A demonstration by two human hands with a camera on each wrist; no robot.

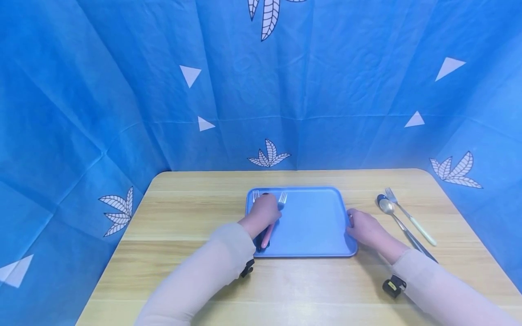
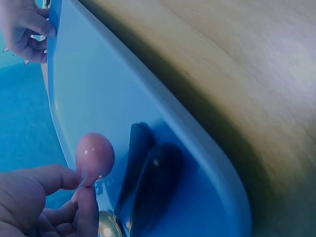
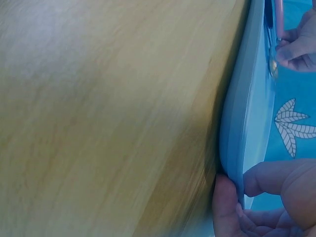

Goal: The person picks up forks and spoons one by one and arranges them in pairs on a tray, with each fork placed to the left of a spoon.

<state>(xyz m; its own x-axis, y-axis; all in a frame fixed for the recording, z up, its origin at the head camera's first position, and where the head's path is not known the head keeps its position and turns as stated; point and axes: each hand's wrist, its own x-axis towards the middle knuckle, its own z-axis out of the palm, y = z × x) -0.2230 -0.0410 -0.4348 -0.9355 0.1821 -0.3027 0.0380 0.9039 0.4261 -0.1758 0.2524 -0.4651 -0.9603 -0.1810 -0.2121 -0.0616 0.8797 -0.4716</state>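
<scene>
Leftmost on the blue tray [image 1: 314, 222], which lies about midway across the wooden table [image 1: 183, 217], two dark handles [image 2: 160, 170] rest side by side at the near left corner, and fork tines [image 1: 255, 195] show at the far left one. The left hand [image 1: 265, 210] is over the tray's left end, thumb and finger pinching a pink-handled fork [image 1: 267, 237], prongs toward the far edge; whether it touches the tray I can't make out. A gold-toned spoon bowl [image 2: 109, 224] peeks out beside those fingers. At the tray's right edge the right hand [image 1: 364, 228] grips the rim between thumb and fingers, as if steadying it. Further over, toward the table's right edge, lie a spoon [image 1: 386, 206] and a green-handled fork [image 1: 423, 232]; a dark rounded shape against the spoon's bowl I can't identify. I'd call the job part done: the dark-handled pieces look settled along the tray's left edge, the pink one is being dealt with, and the pair on the right lies outside the tray, apparently untouched so far.
</scene>
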